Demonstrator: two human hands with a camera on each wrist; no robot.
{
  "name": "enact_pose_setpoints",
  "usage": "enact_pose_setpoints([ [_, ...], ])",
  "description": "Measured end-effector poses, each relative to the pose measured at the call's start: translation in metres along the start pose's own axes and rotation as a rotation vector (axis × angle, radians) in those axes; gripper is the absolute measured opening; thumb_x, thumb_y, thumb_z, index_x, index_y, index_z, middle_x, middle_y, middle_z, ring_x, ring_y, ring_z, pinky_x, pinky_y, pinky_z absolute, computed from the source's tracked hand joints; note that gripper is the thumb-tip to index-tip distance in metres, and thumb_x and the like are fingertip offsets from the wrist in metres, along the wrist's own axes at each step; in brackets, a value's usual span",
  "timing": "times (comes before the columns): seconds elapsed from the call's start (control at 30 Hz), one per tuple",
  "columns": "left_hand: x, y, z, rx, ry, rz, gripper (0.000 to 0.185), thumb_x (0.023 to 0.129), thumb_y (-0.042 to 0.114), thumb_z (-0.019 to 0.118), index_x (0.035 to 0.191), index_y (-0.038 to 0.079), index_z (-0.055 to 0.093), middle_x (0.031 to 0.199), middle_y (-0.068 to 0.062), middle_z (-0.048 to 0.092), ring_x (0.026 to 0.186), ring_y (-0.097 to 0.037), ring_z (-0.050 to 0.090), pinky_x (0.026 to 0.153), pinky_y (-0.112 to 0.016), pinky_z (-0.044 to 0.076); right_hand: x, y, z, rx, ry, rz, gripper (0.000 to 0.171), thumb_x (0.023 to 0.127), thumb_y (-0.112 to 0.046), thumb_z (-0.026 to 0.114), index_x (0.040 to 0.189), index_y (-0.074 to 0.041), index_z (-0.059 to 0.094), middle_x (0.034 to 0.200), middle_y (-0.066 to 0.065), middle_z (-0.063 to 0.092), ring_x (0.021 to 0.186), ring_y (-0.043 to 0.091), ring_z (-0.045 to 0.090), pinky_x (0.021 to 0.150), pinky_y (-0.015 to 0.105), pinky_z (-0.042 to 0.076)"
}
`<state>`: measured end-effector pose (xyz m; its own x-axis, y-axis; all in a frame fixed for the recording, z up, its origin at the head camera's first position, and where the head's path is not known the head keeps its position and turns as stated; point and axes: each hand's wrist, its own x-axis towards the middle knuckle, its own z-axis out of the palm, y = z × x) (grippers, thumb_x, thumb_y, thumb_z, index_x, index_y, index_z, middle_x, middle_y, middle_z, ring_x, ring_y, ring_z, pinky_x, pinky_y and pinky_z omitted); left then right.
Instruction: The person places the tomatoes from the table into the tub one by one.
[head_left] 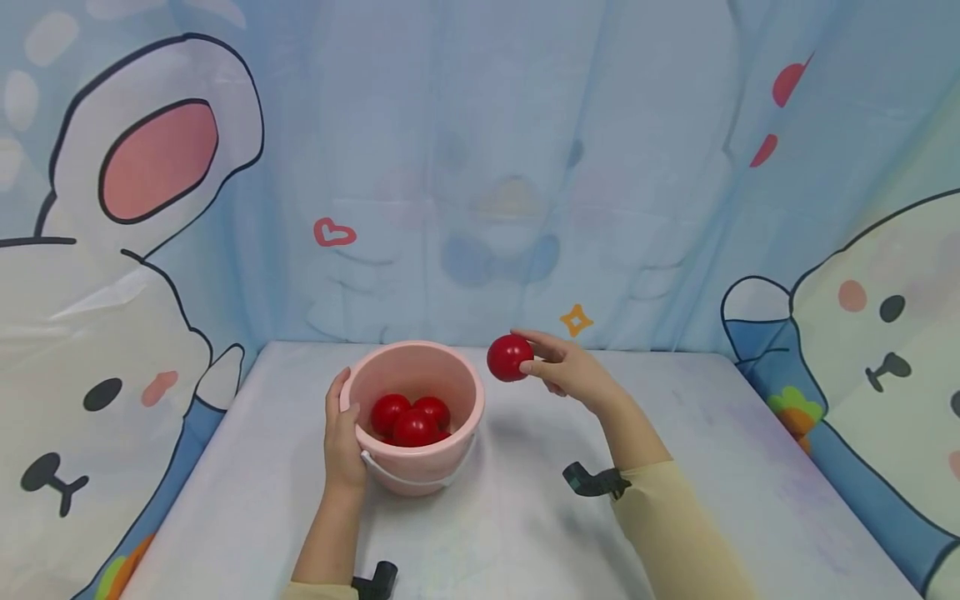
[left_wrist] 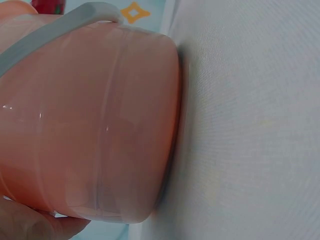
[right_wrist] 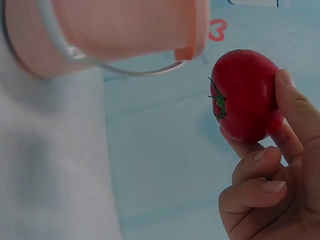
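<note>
A pink bucket point(head_left: 420, 473) with a pale handle point(left_wrist: 65, 31) stands upright on the table, several red tomatoes point(head_left: 415, 427) inside it. My left hand point(head_left: 345, 442) holds the bucket by its left side, near the rim. Just right of the rim and above the table, my right hand point(head_left: 567, 367) pinches one red tomato point(right_wrist: 245, 95) between thumb and fingers. In the right wrist view its green stem point(right_wrist: 219, 101) faces the bucket side, and the other fingers are folded. Part of the left hand is out of the left wrist view.
A white cloth-covered table point(head_left: 510, 533) ends at a light blue curtain point(head_left: 480, 167) behind the bucket. Printed cartoon panels rise at the left and right. Dark camera mounts point(head_left: 596, 481) sit on both wrists.
</note>
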<state>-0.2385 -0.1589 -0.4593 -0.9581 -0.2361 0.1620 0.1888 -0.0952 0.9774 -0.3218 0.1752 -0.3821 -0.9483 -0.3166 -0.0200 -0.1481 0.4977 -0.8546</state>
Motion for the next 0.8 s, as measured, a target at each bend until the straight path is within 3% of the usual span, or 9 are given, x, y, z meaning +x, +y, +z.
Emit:
enact_pose_setpoints([
  [0.17, 0.000, 0.001, 0.000, -0.011, 0.000, -0.001, 0.050, 0.099, 0.027, 0.034, 0.145, 0.046, 0.032, 0.150, 0.020, 0.037, 0.139, -0.010, 0.033, 0.116, -0.056, 0.033, 0.007, -0.027, -0.003, 0.009, -0.047, -0.065, 0.062, 0.085, -0.049, 0.071, 0.143, -0.043, 0.048, 0.129, 0.000, 0.061, 0.054, 0.020, 0.043, 0.047, 0.028, 0.039],
  [0.33, -0.001, 0.001, 0.000, -0.013, -0.001, -0.009, 0.050, 0.099, 0.028, 0.033, 0.146, 0.046, 0.031, 0.151, 0.019, 0.036, 0.140, -0.011, 0.032, 0.117, -0.057, 0.030, 0.016, -0.053, 0.002, -0.039, -0.071, -0.056, 0.060, 0.082, -0.053, 0.074, 0.137, -0.052, 0.050, 0.122, -0.001, 0.063, 0.056, 0.020, 0.045, 0.050, 0.028, 0.041],
  [0.6, 0.000, 0.001, 0.000, -0.010, 0.000, -0.011, 0.051, 0.099, 0.028, 0.035, 0.146, 0.045, 0.032, 0.152, 0.018, 0.036, 0.141, -0.011, 0.032, 0.117, -0.057, 0.031, 0.036, -0.094, 0.021, -0.110, -0.156, -0.087, 0.054, 0.082, -0.047, 0.075, 0.132, -0.054, 0.053, 0.120, -0.005, 0.065, 0.061, 0.023, 0.053, 0.052, 0.028, 0.044],
  [0.8, 0.000, 0.002, 0.000, 0.006, 0.000, -0.020, 0.053, 0.098, 0.027, 0.040, 0.146, 0.045, 0.030, 0.152, 0.016, 0.036, 0.142, -0.013, 0.031, 0.115, -0.058, 0.033, 0.054, -0.117, 0.042, -0.170, -0.275, -0.118, 0.053, 0.081, -0.049, 0.075, 0.130, -0.051, 0.056, 0.118, -0.008, 0.066, 0.069, 0.028, 0.059, 0.052, 0.027, 0.045],
])
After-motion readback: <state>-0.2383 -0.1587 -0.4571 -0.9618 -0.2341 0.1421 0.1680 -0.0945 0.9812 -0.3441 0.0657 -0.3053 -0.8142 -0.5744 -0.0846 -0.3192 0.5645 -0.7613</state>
